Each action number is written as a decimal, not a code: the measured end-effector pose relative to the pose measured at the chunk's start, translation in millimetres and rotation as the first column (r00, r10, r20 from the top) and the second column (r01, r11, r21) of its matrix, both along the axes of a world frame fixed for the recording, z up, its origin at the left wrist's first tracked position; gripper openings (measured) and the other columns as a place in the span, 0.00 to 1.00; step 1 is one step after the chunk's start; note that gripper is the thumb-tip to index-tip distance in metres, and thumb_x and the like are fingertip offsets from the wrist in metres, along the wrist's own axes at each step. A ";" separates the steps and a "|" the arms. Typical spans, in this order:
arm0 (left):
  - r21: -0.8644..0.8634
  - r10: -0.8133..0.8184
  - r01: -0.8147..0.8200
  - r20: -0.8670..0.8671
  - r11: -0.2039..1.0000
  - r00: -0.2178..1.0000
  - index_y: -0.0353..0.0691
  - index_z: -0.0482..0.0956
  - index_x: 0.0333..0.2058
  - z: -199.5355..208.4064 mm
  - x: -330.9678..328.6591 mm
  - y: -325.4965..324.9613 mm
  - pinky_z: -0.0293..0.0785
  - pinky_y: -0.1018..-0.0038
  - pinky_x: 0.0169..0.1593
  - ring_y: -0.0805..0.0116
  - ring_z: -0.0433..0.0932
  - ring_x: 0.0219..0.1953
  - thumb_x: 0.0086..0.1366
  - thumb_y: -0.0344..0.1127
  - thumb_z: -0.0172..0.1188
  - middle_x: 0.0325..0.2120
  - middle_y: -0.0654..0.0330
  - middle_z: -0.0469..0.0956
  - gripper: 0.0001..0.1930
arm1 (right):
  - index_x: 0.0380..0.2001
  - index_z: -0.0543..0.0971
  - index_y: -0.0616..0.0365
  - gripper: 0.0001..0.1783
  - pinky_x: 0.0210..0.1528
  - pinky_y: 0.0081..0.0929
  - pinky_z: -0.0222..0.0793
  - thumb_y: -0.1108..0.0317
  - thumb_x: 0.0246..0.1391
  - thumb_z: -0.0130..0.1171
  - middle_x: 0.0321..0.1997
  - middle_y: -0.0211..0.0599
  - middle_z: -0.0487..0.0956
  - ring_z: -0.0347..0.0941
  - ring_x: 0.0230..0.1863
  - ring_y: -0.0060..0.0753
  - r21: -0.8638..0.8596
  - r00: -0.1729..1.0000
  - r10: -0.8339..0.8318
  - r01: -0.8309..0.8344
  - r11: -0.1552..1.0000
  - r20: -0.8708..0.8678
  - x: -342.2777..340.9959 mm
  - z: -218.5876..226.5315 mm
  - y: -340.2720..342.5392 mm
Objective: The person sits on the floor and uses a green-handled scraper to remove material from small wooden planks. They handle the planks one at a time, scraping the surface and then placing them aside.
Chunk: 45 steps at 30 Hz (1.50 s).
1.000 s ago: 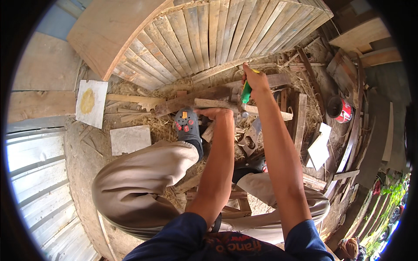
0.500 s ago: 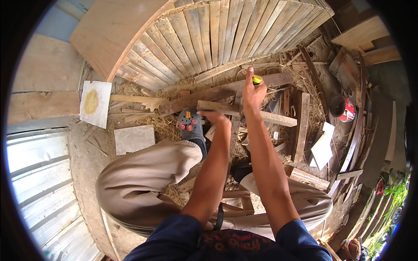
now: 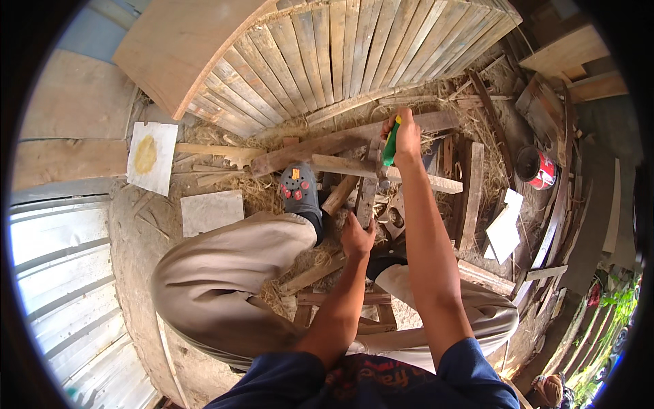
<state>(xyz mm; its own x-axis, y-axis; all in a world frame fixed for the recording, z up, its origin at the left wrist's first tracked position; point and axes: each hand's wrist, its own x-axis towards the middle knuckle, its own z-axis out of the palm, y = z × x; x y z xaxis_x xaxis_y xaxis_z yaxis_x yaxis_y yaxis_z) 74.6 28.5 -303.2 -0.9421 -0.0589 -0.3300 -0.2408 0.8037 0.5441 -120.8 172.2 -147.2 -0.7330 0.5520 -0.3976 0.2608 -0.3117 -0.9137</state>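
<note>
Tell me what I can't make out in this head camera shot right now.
All in the head view:
- Hammer: part of its green-and-yellow handle is hidden by the right hand.
- Dark wooden strip: its near end is covered by the left hand.
- Red can: too dark inside.
- Corrugated panel: cut off by the left rim.
</note>
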 end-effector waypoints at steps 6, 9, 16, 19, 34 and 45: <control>0.008 -0.010 0.011 -0.101 1.000 0.995 0.32 0.67 0.58 1.0 3.9 0.9 0.78 0.56 0.47 0.46 0.79 0.46 0.61 0.53 0.62 0.46 0.45 0.78 0.35 | 0.21 0.70 0.60 0.17 0.26 0.32 0.63 0.58 0.56 0.46 0.17 0.34 0.67 0.65 0.20 0.30 0.032 1.000 -0.014 0.015 0.999 -0.010 -0.3 2.6 2.0; 0.001 -0.055 0.055 -0.042 0.998 0.998 0.32 0.65 0.59 0.8 3.6 0.4 0.78 0.56 0.48 0.46 0.78 0.47 0.60 0.51 0.63 0.47 0.45 0.76 0.36 | 0.18 0.67 0.60 0.18 0.24 0.31 0.56 0.59 0.56 0.45 0.15 0.34 0.64 0.59 0.19 0.28 0.075 0.992 -0.113 0.117 0.990 -0.061 2.9 -0.1 -5.4; 0.029 -0.038 0.037 0.030 0.999 0.999 0.33 0.66 0.58 5.3 0.9 0.0 0.77 0.56 0.50 0.46 0.76 0.50 0.60 0.49 0.63 0.48 0.45 0.75 0.34 | 0.16 0.65 0.61 0.19 0.24 0.30 0.53 0.61 0.58 0.45 0.16 0.34 0.63 0.56 0.19 0.27 0.097 0.967 -0.205 0.220 0.971 -0.151 7.0 -0.8 -17.4; 0.035 -0.031 0.030 0.040 0.999 0.999 0.34 0.66 0.58 5.2 1.6 0.2 0.76 0.56 0.50 0.45 0.76 0.50 0.59 0.48 0.64 0.48 0.45 0.75 0.33 | 0.16 0.68 0.59 0.18 0.21 0.27 0.51 0.63 0.58 0.45 0.15 0.29 0.64 0.56 0.17 0.21 0.069 0.938 -0.245 0.269 0.961 -0.247 10.5 -1.4 -20.4; 0.087 -0.032 0.032 -0.005 0.996 0.999 0.35 0.65 0.58 -1.1 0.8 -1.6 0.77 0.54 0.49 0.43 0.76 0.49 0.58 0.48 0.65 0.48 0.44 0.74 0.34 | 0.23 0.70 0.63 0.14 0.24 0.26 0.55 0.65 0.58 0.43 0.19 0.35 0.66 0.58 0.21 0.25 0.046 0.869 -0.265 0.311 0.949 -0.418 23.5 -5.8 -22.5; 0.068 -0.030 0.032 -0.026 0.997 0.999 0.35 0.65 0.59 -5.3 3.1 -0.4 0.78 0.55 0.45 0.44 0.78 0.45 0.55 0.46 0.67 0.47 0.45 0.75 0.36 | 0.25 0.70 0.62 0.13 0.23 0.26 0.55 0.65 0.54 0.41 0.20 0.35 0.66 0.58 0.21 0.25 -0.036 0.848 -0.281 0.297 0.954 -0.449 27.6 -5.2 -20.1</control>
